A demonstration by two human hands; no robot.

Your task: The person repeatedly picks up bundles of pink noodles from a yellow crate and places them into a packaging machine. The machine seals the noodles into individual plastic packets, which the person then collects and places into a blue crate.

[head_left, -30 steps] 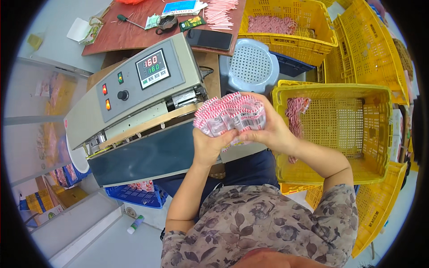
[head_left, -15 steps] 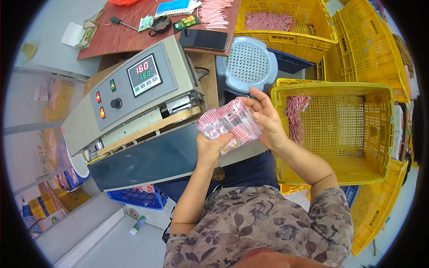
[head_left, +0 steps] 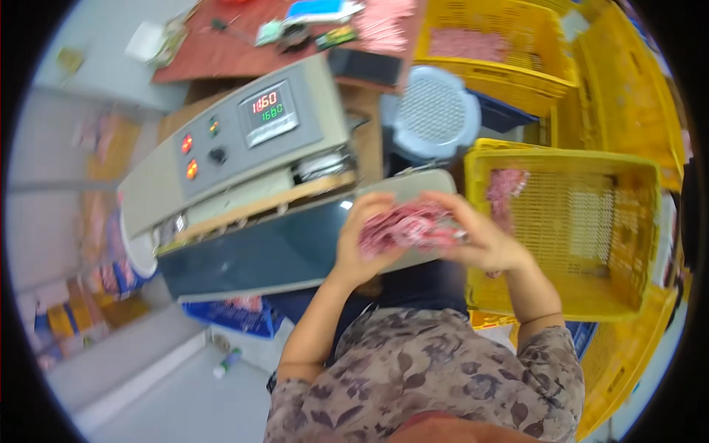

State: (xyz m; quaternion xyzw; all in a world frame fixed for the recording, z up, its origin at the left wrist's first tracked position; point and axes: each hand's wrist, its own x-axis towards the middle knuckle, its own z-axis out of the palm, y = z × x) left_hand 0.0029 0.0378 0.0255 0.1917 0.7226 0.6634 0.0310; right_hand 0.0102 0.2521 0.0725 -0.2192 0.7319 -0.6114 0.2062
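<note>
A bundle of pink-and-white plastic packets [head_left: 410,227] is gripped between my two hands over the near right end of the sealing machine, its crinkled edges facing up. My left hand [head_left: 356,247] closes round the bundle's left side. On the other side, my right hand [head_left: 484,242] has its thumb and fingers round the right end. The picture is blurred, so single packets cannot be told apart. Left of my hands stands the grey sealing machine [head_left: 166,166], with a lit display [head_left: 267,109], glowing buttons and a dark blue front plate [head_left: 251,255].
A yellow crate [head_left: 561,292] with pink packets [head_left: 504,193] along its left side stands to my right. Behind it are a light-blue stool [head_left: 434,111] and more yellow crates [head_left: 502,74]. The red-brown table [head_left: 214,55] bears a phone [head_left: 364,66] and pink sticks [head_left: 384,26].
The packets have been turned from lying flat, printed face up, to edge-up between both hands. My hands have moved slightly down and now clasp opposite sides. The whole view has shifted.
</note>
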